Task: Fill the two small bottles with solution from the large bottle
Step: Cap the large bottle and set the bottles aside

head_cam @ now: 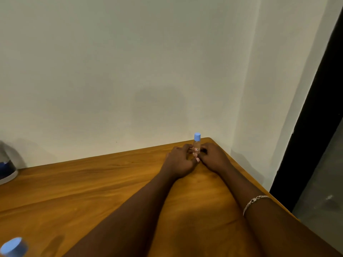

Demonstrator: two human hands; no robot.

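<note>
Both hands on small bottle
Left hand [179,160] and right hand [213,157] fingers clamped on upright capped small bottle [196,144], table [92,186] beneath.

The light is dim and warm. Soft, broad shadows lie on the table [78,184] under both forearms, and a faint grey smudge of shadow sits on the wall [130,62] above the table's far edge. The source is perhaps behind the wearer. No glare shows on the table. At its left end a dark object [7,169] is smeared with blur; a blue cap [13,247] at its near-left corner is out of focus. The table's far edge tilts from wide-angle distortion.
</note>
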